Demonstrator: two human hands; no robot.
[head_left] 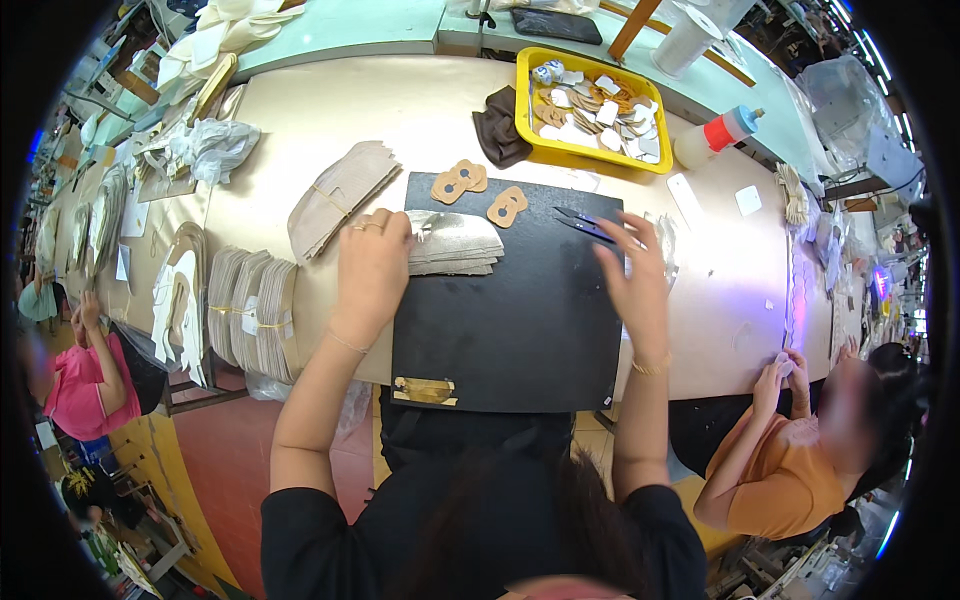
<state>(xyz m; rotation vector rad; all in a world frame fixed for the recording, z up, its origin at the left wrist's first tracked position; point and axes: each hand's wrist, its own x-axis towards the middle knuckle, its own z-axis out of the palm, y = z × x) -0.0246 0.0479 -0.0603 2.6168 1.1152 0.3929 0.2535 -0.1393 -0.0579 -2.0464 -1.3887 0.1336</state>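
Observation:
My left hand [372, 262], fingers curled, grips the left end of a fanned stack of silver-grey cut pieces [458, 245]. That stack lies on a black board [510, 340]. Over the board's right side, my right hand [638, 275] has its fingers spread and holds nothing. Close to its fingertips are dark pointed snips [585, 223]; I cannot tell whether they touch. Small tan pieces with dark-centred holes rest at the board's top, one group [460, 182] left of another [507, 207]. A tied beige stack [340, 200] sits beyond my left hand.
A yellow basket [600, 156] of small cut pieces stands at the back, a dark cloth [501, 127] beside it. Right of it is a red-banded bottle [718, 135]. Tied stacks [252, 310] line the left. A person in orange [785, 470] sits right; another in pink [92, 385] is left.

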